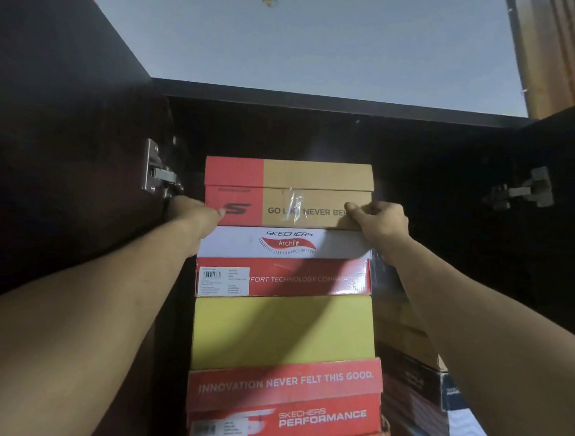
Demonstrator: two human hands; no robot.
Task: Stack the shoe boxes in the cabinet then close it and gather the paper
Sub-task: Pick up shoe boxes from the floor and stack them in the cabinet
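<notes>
Cardboard top box [288,192], red and tan, atop the stack in the cabinet [321,99]: I grip its ends, left hand [198,213] and right hand [377,220] curled round, pushing squarely to keep edges flush.

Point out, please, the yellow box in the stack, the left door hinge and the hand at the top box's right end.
yellow box [283,330], head view, middle of its front face.
left hinge [156,171], head view, its metal plate.
right hand [379,221], head view, back of the hand.
</notes>
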